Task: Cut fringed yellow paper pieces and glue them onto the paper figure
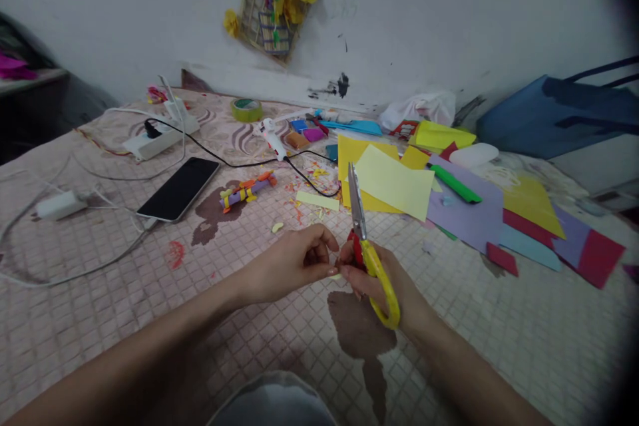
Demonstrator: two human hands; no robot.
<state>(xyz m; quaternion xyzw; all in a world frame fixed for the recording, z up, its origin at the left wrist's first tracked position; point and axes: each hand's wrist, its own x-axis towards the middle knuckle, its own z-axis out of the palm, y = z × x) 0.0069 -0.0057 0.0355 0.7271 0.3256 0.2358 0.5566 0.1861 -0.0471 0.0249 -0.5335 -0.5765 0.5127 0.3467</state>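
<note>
My right hand (379,283) is closed round the yellow handle of a pair of scissors (364,239) with a red pivot part; the blades point up and away, shut. My left hand (294,263) is pinched, fingertips meeting the right hand's fingers over a tiny pale scrap (335,275) that I can barely make out. Both hands hover just above a patterned pink mat (100,306).
Coloured paper sheets (394,183) lie ahead and to the right, with a green marker (454,184). A phone (178,188), power strip (160,136), cables, glue gun (272,136), tape roll (246,109) and a small paper craft (247,190) lie to the left. A blue bag (559,113) leans at the right wall.
</note>
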